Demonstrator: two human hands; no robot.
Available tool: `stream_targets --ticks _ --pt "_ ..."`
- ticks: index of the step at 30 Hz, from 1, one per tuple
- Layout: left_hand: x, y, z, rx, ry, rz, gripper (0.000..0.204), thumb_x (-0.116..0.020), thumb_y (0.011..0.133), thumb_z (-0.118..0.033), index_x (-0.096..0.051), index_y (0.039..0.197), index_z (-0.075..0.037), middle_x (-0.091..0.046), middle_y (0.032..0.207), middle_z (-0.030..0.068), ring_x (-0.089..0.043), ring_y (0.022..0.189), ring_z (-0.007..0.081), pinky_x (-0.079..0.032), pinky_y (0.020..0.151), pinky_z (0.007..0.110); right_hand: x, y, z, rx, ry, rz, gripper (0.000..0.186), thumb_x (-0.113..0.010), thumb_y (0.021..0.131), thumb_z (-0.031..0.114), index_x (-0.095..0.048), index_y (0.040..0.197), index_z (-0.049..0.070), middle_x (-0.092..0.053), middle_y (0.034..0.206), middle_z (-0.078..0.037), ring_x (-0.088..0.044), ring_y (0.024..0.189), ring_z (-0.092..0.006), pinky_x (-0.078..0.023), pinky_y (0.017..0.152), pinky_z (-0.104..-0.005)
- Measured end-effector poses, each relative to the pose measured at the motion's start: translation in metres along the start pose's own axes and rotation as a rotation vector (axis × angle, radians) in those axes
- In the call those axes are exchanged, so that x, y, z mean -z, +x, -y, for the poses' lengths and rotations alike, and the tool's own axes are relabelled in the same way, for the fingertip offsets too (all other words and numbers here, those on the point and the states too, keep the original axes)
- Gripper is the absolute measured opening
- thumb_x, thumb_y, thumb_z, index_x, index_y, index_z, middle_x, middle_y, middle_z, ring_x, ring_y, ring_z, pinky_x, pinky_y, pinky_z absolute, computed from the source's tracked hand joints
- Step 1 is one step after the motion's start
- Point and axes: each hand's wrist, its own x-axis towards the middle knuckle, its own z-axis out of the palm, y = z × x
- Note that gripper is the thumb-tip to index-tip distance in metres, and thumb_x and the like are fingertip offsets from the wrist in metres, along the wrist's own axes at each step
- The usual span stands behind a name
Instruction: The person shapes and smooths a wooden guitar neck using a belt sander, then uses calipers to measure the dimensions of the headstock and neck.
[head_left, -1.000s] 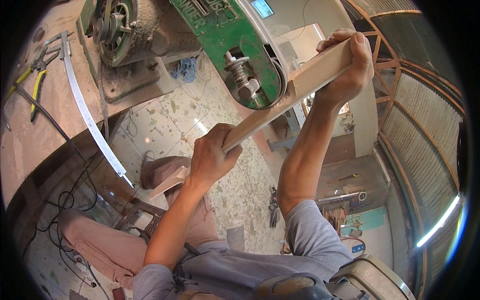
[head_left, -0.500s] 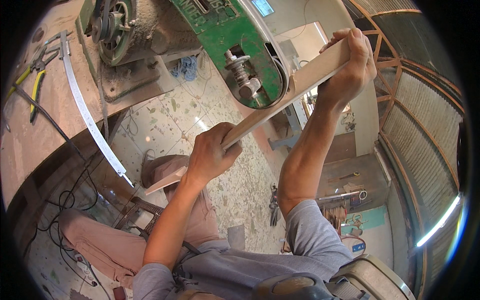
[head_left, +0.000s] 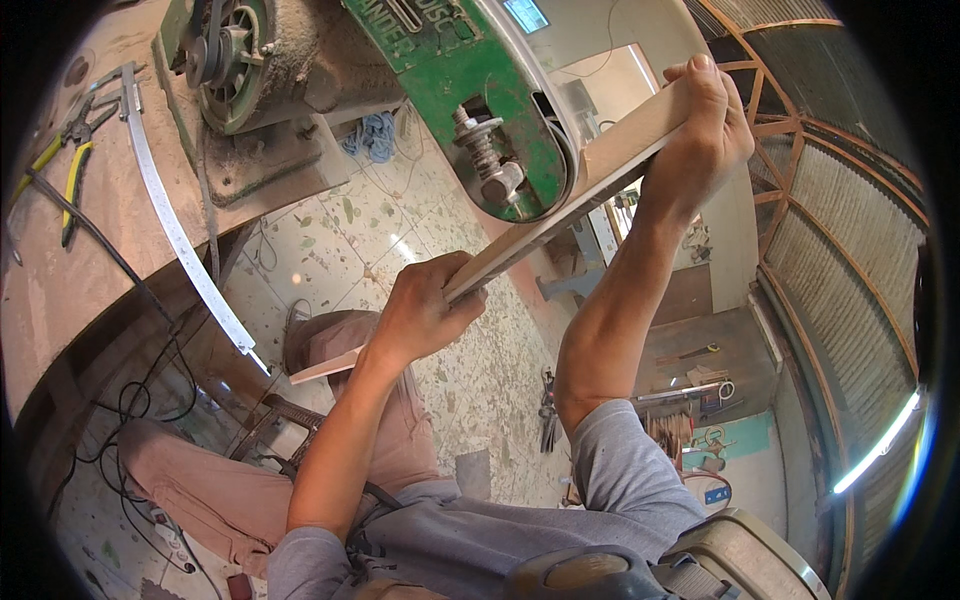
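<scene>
A long, pale wooden board runs slantwise between my hands, its side against the rounded end of a green belt sander. My left hand is closed round the lower part of it. At the upper right, my right hand grips the far end, thumb along the top. Below my left wrist a pale wooden end sticks out; my forearm hides whether it belongs to the same board. A bolt with a spring shows on the sander's side, near the board.
On the workbench at left lie a metal square with a long curved-looking blade and yellow-handled pliers. A dusty motor stands behind them. Black cables coil below the bench. A blue cloth lies beyond, above a speckled floor.
The board has rolled slightly, so more of its darker lower edge shows. Both hands keep their hold, with only small shifts of the wrists.
</scene>
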Motion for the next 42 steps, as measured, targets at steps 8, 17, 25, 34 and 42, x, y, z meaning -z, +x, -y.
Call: stream_targets --ticks 8,17,25,34,42 --pt "0.004 0.001 -0.002 0.114 -0.100 0.126 0.026 -0.072 0.084 -0.020 -0.067 0.098 0.001 -0.064 0.073 0.0168 -0.062 0.066 0.0286 -0.051 0.068 0.040 -0.001 0.000 0.005 -0.008 -0.077 -0.007 0.036 -0.064 0.097 0.031 -0.074 0.083 0.000 -0.066 0.074 -0.006 -0.059 0.069 -0.0125 -0.043 0.067 -0.0267" --pt "0.005 0.002 -0.001 0.207 -0.161 0.221 0.041 -0.073 0.085 -0.024 -0.069 0.117 0.003 -0.072 0.082 0.0131 -0.064 0.072 0.0201 -0.053 0.073 0.037 -0.002 -0.002 0.016 -0.060 -0.239 0.006 0.037 -0.065 0.096 0.032 -0.076 0.090 -0.002 -0.071 0.077 -0.007 -0.063 0.072 -0.0136 -0.048 0.070 -0.0280" --pt "0.002 0.001 -0.001 0.271 -0.306 0.251 0.035 -0.075 0.085 -0.027 -0.070 0.098 0.006 -0.069 0.074 0.0082 -0.065 0.066 0.0147 -0.052 0.063 0.033 -0.003 -0.002 0.023 -0.044 -0.415 0.014 0.038 -0.065 0.095 0.035 -0.079 0.096 0.000 -0.075 0.078 -0.011 -0.068 0.072 -0.0173 -0.051 0.071 -0.0334" --pt "-0.004 -0.001 0.006 0.343 -0.452 0.328 0.037 -0.074 0.085 -0.025 -0.069 0.104 0.007 -0.067 0.079 0.0055 -0.064 0.068 0.0137 -0.053 0.064 0.032 -0.003 -0.002 0.028 -0.029 -0.560 0.031 0.040 -0.063 0.095 0.039 -0.079 0.100 0.002 -0.075 0.080 -0.017 -0.071 0.075 -0.0266 -0.053 0.072 -0.0395" --pt "-0.006 0.000 0.010 0.340 -0.569 0.365 0.034 -0.074 0.086 -0.023 -0.068 0.104 0.006 -0.066 0.081 0.0053 -0.064 0.067 0.0128 -0.053 0.063 0.030 -0.003 -0.002 0.026 -0.045 -0.679 0.030 0.046 -0.061 0.095 0.045 -0.079 0.105 0.005 -0.076 0.086 -0.021 -0.074 0.086 -0.0358 -0.055 0.078 -0.0443"
